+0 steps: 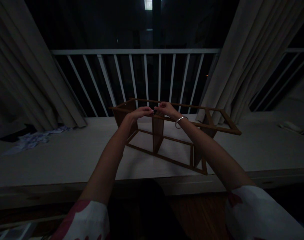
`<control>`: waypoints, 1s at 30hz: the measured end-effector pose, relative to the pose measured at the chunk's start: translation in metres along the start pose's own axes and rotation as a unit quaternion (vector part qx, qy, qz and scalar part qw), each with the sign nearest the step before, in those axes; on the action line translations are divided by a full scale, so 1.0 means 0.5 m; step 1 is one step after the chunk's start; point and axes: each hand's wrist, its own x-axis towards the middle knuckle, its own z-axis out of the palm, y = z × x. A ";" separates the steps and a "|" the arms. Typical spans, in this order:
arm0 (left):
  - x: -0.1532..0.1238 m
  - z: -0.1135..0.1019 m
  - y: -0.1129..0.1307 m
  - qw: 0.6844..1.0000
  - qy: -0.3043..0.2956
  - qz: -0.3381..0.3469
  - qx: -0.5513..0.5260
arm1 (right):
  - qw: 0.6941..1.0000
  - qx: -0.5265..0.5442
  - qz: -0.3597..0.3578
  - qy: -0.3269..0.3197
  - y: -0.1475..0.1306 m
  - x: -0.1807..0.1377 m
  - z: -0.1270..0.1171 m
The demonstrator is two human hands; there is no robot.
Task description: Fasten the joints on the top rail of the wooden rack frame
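Observation:
A small brown wooden rack (209, 128) made of thin frames and upright panels stands on a pale window ledge (66, 156). My left hand (140, 112) and my right hand (167, 108) meet over the rack's top front rail, above its middle upright panel. Both hands have their fingers pinched together around a small dark object (154, 111) between them; I cannot make out what it is. A metal bangle (180, 121) sits on my right wrist.
A white railing (134, 51) runs behind the ledge, with darkness beyond. Beige curtains hang at the left (29, 73) and right (252, 56). Crumpled paper or cloth (34, 138) lies on the ledge at left. A pale flat object (292, 127) lies at far right.

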 end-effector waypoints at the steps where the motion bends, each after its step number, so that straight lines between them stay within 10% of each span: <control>1: 0.001 0.000 -0.002 1.000 -0.001 -0.001 -0.002 | 1.000 0.005 -0.001 -0.004 -0.005 -0.002 0.001; 30: 0.007 -0.005 -0.009 0.997 0.041 -0.046 -0.044 | 0.989 0.000 -0.066 -0.130 -0.062 -0.041 -0.005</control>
